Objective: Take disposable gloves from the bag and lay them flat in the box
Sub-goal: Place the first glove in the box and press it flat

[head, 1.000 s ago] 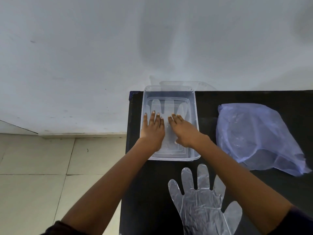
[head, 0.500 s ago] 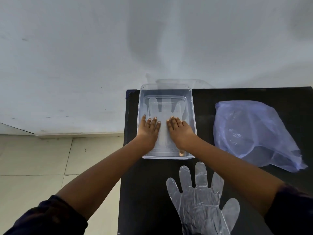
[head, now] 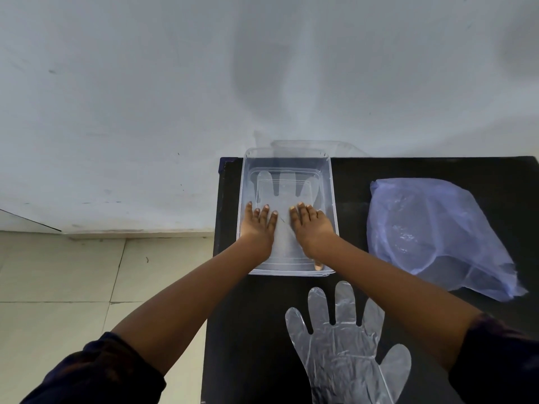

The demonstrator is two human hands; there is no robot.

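Both hands are flat, fingers straight, pressing a glove [head: 287, 196] down inside the box [head: 331, 199]; left hand [head: 258, 225] on its left half, right hand [head: 312, 228] on its right; a 2nd glove [head: 347, 342] lies on the table [head: 230, 330] near me, bag [head: 431, 231] off to the right; risk, I reckon: this film is clingy, so lifting the palms could drag the glove up or wrinkle it, and pushing hard could slide the light box; vs 1 second ago, both hands have slid back toward me, exposing more of the glove's fingers.
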